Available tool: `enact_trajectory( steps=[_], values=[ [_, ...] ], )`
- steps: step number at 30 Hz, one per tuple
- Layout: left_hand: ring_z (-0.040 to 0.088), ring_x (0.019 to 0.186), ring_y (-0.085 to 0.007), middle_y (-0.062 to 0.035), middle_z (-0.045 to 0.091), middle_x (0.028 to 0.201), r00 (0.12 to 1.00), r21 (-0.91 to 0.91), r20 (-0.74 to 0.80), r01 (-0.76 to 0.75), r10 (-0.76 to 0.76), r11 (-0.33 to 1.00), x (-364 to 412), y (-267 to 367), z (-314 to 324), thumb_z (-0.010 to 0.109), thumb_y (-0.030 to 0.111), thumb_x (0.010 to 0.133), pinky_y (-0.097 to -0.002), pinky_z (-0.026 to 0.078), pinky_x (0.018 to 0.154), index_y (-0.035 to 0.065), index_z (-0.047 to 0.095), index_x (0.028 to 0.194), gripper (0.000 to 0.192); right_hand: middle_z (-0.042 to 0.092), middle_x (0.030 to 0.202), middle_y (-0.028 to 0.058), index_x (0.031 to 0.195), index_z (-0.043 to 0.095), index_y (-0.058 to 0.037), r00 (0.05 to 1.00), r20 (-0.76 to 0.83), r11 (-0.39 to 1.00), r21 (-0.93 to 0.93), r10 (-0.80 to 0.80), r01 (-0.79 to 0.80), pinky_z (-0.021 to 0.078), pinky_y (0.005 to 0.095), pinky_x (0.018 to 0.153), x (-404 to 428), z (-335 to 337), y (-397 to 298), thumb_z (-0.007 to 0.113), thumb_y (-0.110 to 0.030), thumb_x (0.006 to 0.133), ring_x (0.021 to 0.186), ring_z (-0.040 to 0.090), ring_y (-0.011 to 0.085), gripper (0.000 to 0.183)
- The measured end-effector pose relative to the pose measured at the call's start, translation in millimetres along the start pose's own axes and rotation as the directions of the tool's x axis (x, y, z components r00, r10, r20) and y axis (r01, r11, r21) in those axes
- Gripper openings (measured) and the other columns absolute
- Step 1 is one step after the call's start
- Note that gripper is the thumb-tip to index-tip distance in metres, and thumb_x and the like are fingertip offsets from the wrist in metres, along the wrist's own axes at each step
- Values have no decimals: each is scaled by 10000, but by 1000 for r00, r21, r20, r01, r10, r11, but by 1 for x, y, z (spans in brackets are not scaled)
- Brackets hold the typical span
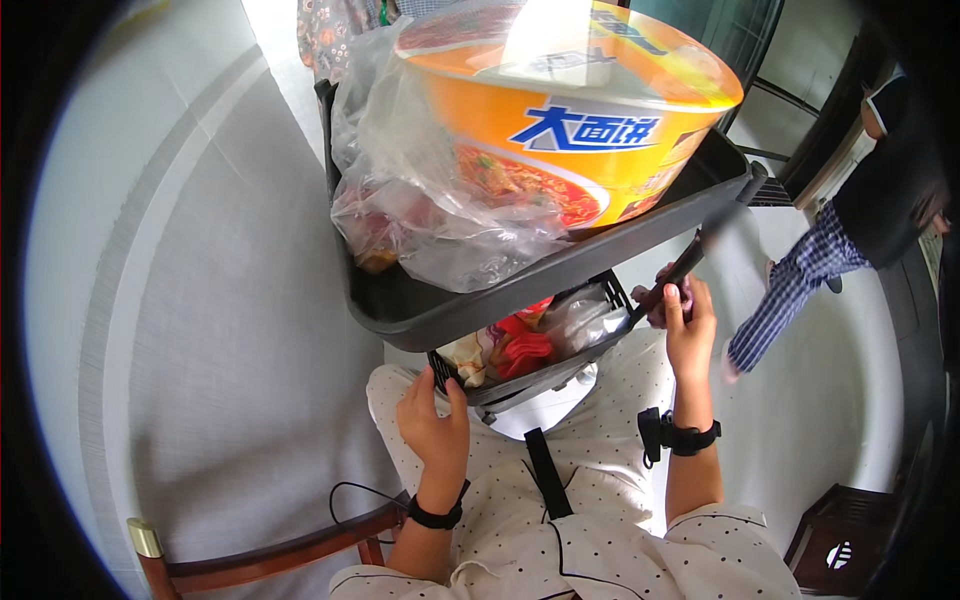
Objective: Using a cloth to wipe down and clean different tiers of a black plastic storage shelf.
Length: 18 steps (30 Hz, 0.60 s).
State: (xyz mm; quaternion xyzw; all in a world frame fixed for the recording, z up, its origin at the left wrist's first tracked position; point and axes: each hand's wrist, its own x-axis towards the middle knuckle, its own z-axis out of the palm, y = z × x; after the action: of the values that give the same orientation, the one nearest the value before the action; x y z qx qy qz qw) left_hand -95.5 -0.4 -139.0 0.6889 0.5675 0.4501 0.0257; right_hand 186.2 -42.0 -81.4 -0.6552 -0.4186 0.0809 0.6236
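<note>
A dark plastic rolling cart stands before me, its upper tray (480, 319) above a slatted lower basket (517, 386). An orange instant-noodle tub (570, 142) sits tilted in the upper tray, beside a crumpled clear plastic bag (450, 240) with things inside. Red and cream packets (525, 352) and a clear bag (589, 319) lie in the lower basket. My left hand (435, 416) touches the basket's left rim, thumb and fingers apart; its exact hold cannot be told. My right hand (688, 319) grips a dark bar (684, 262) at the cart's right side, with a purplish item (655, 306) against it.
Another person (862, 195) in checked trousers is at the right. A wooden chair rail (277, 555) is at the lower left, with a thin black cable (352, 484) by it. A dark brown wooden piece of furniture (840, 536) stands at the lower right.
</note>
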Motion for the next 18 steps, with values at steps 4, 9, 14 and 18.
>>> enact_trajectory(
  steps=[4,9,14,18],
  values=[
    [571,766,-266,-135,608,848,1000,-90,-15,-5,4,996,-14,-6,13,642,103,730,-338,431,710,-23,600,928,239,539,838,71,1075,500,39,999,-3,982,-184,-46,45,442,215,520,-18,-3,26,526,-142,860,618,551,120,282],
    [565,792,-246,-142,593,888,994,-90,68,-80,87,993,-2,-25,5,605,105,778,-320,429,723,-35,585,947,220,547,842,81,1150,440,10,992,-93,996,34,79,-77,463,243,632,-21,-6,2,528,-165,865,724,547,120,346],
    [541,872,-233,-161,566,992,985,-391,-157,-124,66,912,59,9,-51,565,113,807,-313,408,742,-36,536,1048,285,547,952,113,1102,412,-16,856,-432,949,-2,-284,314,486,211,583,1,-17,-69,560,-60,830,739,571,128,313],
    [521,918,-247,-196,482,1146,882,-492,-404,-434,243,755,106,60,-87,571,170,803,-333,401,770,-50,495,1094,372,584,759,49,1009,563,11,769,-466,892,-118,-437,436,395,165,437,26,11,-108,573,-16,809,546,506,43,202]
  ],
)
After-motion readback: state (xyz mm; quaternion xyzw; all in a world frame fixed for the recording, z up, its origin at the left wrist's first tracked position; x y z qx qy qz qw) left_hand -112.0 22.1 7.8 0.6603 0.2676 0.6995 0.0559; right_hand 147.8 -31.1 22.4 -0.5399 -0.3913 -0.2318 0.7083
